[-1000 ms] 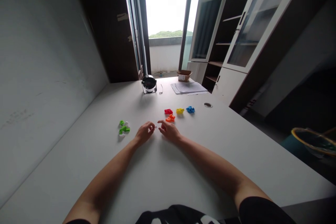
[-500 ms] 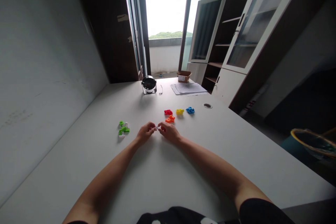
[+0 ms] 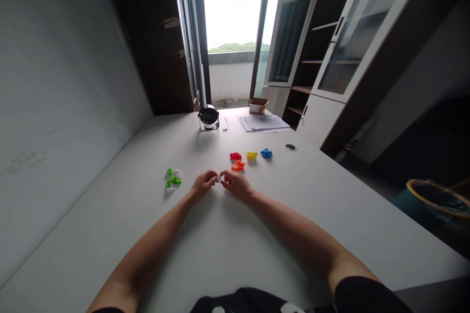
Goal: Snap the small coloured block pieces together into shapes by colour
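Note:
My left hand and my right hand rest on the white table, fingertips meeting in the middle. Both pinch a small white piece between them. Just beyond my right hand lie an orange piece, a red piece, a yellow piece and a blue piece. To the left of my left hand sits a cluster of green and white pieces.
A small round black and silver device stands at the table's far end, with a stack of papers and a small cardboard box beside it. A cable hole lies right. Glass-door cabinets stand right; a wall runs along the left.
My two hands have drawn together; a second ago the fingertips were slightly apart, and now both pinch the small white piece.

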Demonstrator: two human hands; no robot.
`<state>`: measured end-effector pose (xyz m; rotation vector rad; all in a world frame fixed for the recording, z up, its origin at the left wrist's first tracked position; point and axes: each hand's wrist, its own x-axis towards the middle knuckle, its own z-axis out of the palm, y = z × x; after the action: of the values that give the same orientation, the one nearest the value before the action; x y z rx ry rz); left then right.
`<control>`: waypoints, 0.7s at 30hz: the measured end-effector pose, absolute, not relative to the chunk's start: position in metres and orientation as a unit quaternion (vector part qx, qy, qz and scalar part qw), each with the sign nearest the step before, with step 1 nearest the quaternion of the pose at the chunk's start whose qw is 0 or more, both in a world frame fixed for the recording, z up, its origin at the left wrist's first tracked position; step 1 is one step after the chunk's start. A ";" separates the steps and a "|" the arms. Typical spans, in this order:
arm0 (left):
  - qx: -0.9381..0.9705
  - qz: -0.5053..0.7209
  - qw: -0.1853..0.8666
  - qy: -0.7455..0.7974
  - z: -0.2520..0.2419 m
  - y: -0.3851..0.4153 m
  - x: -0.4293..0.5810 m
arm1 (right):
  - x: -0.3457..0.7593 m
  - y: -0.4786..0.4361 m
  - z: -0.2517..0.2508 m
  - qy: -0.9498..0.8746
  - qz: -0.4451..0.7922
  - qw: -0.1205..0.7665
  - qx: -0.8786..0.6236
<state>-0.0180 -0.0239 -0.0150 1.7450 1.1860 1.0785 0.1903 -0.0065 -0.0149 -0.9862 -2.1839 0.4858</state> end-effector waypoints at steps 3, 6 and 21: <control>0.685 0.421 0.384 0.455 -0.015 -0.024 -0.018 | 0.190 -0.007 -0.014 -0.841 0.185 0.340 -0.378; 0.684 0.421 0.384 0.456 -0.014 -0.024 -0.017 | 0.191 -0.008 -0.013 -0.839 0.183 0.339 -0.384; 0.701 0.411 0.343 0.471 -0.017 -0.025 -0.020 | 0.190 -0.008 -0.013 -0.827 0.177 0.351 -0.402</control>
<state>-0.0195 -0.0246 -0.0173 1.8225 1.2251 1.0679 0.1904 -0.0080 -0.0127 -1.0421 -2.1410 0.4595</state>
